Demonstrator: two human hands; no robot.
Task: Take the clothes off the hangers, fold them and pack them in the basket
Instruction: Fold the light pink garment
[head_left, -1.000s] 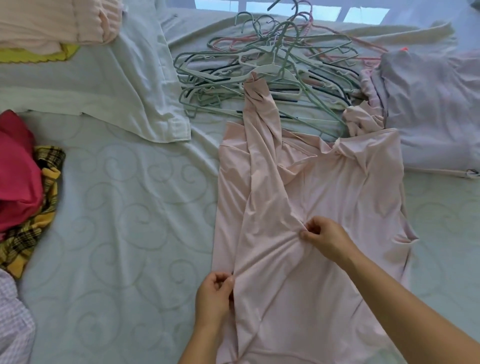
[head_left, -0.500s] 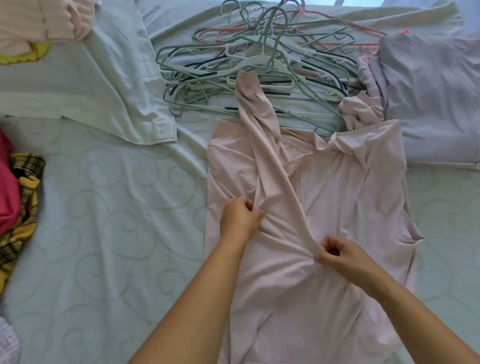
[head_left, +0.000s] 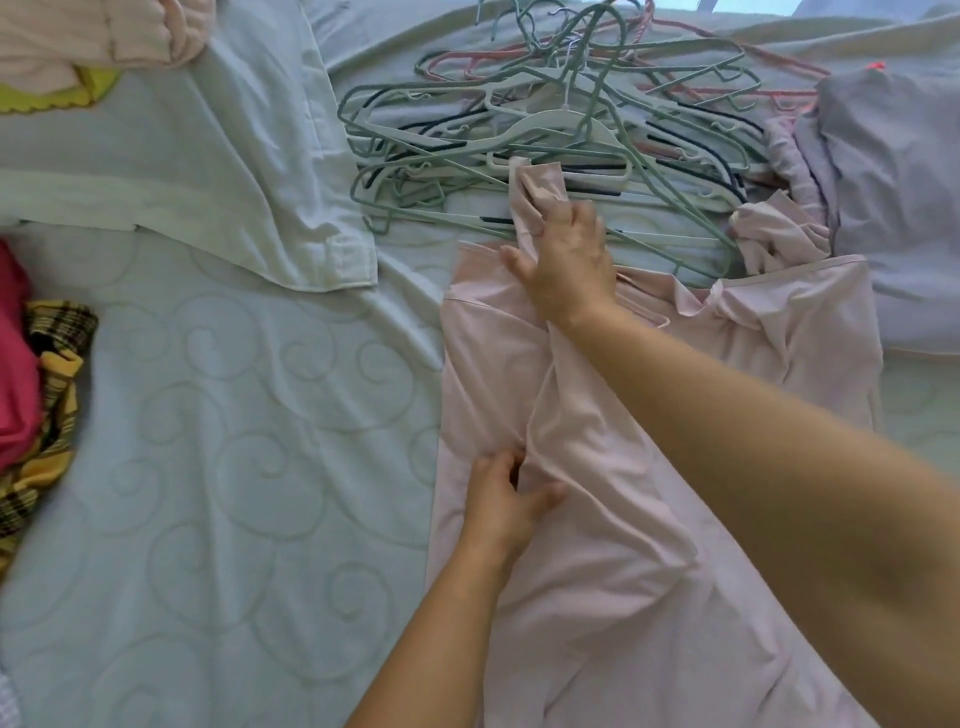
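Pink garment spread on bed, right hand gripping its sleeve, left hand pinching its fold

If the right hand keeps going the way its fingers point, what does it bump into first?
Probably the pile of green and white plastic hangers: the right hand, gripping the pale pink shirt's sleeve, points up the bed toward them.

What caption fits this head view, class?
Right hand grips the pink top's sleeve near the hangers; left hand pinches its body.
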